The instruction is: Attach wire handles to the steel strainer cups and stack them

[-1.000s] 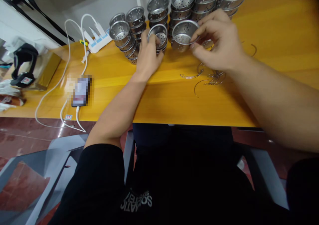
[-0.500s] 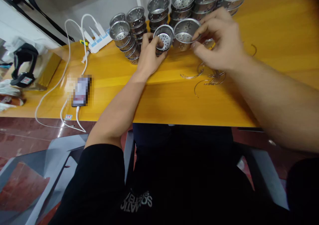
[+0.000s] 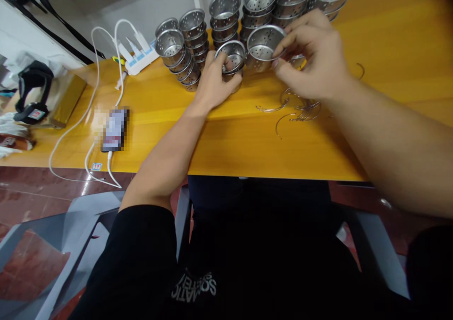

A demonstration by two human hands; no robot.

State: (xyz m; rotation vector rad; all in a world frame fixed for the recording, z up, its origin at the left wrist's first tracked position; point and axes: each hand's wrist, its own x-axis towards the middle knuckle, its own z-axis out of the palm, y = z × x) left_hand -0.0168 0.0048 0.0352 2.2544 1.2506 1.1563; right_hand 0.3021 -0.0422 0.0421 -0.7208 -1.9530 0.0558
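My left hand (image 3: pixel 215 79) grips the rim of a perforated metal cup (image 3: pixel 234 58), with the thumb on its outside and a finger inside the rim. Beneath that cup another metal cup shows in part. Just to the right, my right hand (image 3: pixel 311 58) pinches the rim of a second perforated metal cup (image 3: pixel 264 48) between thumb and fingers, tilting its opening toward me. The two cups are side by side, close together. Several curved wire pieces (image 3: pixel 306 110) lie on the table below my right hand.
Stacks of perforated cups (image 3: pixel 224 15) line the back of the yellow table (image 3: pixel 240 145). To the left are a white power strip (image 3: pixel 141 58), white cables and a phone (image 3: pixel 115 130). A black strapped device (image 3: pixel 34 91) rests on a box at the far left.
The cup in my left hand has come slightly down toward me and its tilt has changed. My right hand and its cup have barely moved.
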